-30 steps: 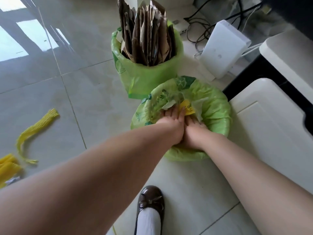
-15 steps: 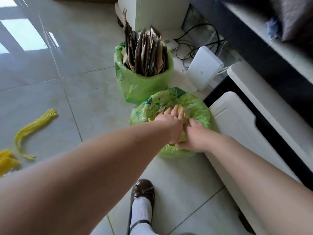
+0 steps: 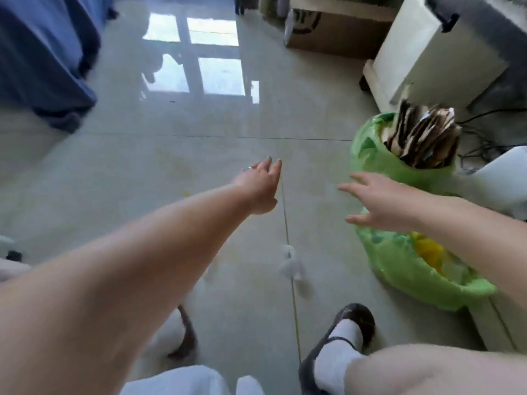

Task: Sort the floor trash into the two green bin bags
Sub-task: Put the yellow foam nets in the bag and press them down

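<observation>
Two green bin bags stand at the right. The far bag (image 3: 370,158) is stuffed with upright brown cardboard pieces (image 3: 419,138). The near bag (image 3: 399,266) holds yellow and pale scraps. My left hand (image 3: 259,186) reaches out over the bare tile floor, fingers extended and empty. My right hand (image 3: 376,201) hovers with spread fingers over the left edge of the near bag, holding nothing. A whitish crumpled scrap (image 3: 291,265) lies on the floor between my arms. A tiny yellow fleck (image 3: 187,193) sits on the tiles left of my forearm.
White furniture (image 3: 433,49) and a cardboard box (image 3: 333,35) stand at the back right, with black cables (image 3: 482,146) behind the bags. Blue fabric (image 3: 45,58) hangs at the upper left. My brown shoes (image 3: 356,320) and white socks are at the bottom.
Both hands have left the near bag, opened and swung left over the floor. My view has turned left, so the bags now sit at the right and the yellow netting is out of frame.
</observation>
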`<control>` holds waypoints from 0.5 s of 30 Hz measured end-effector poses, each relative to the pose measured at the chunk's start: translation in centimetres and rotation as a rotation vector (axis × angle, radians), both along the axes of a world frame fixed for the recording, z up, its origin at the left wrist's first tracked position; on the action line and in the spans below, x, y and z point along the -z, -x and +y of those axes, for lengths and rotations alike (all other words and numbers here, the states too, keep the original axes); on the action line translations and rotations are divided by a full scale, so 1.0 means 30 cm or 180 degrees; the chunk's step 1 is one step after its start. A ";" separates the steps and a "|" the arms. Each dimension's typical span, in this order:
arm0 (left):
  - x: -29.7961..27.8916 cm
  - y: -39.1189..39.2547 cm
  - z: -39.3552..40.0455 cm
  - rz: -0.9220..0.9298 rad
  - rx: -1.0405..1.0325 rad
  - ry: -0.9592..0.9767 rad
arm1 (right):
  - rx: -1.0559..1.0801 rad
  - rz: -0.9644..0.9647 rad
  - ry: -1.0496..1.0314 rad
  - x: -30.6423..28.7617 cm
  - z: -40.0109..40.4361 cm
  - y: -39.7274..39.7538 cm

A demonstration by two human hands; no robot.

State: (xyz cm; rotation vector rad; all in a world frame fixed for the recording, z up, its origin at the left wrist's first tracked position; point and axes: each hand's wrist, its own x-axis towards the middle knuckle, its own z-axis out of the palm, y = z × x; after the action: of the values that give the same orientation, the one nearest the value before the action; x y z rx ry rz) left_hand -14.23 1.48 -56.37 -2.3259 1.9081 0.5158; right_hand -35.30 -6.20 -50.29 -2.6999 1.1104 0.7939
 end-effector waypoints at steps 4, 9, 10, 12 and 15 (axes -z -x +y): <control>0.073 -0.305 0.199 0.0073 -0.0884 -0.0244 | -0.0651 0.0164 -0.0034 0.042 0.065 -0.263; 0.236 -0.539 0.370 0.0165 -0.1598 -0.0522 | -0.1146 0.0319 -0.0128 0.166 0.095 -0.524; 0.279 -0.563 0.394 0.0201 -0.1636 -0.0600 | -0.1202 0.0355 -0.0151 0.210 0.099 -0.567; 0.368 -0.582 0.431 0.0288 -0.1632 -0.0784 | -0.1290 0.0416 -0.0204 0.312 0.109 -0.644; 0.489 -0.575 0.455 0.0321 -0.1533 -0.1032 | -0.1332 0.0404 -0.0309 0.474 0.119 -0.736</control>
State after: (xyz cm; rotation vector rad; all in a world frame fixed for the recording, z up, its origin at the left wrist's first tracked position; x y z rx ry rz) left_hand 3.02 15.13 -71.02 -2.5557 1.1640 0.9194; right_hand -13.21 -2.64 -64.50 -2.8672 0.5063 1.0572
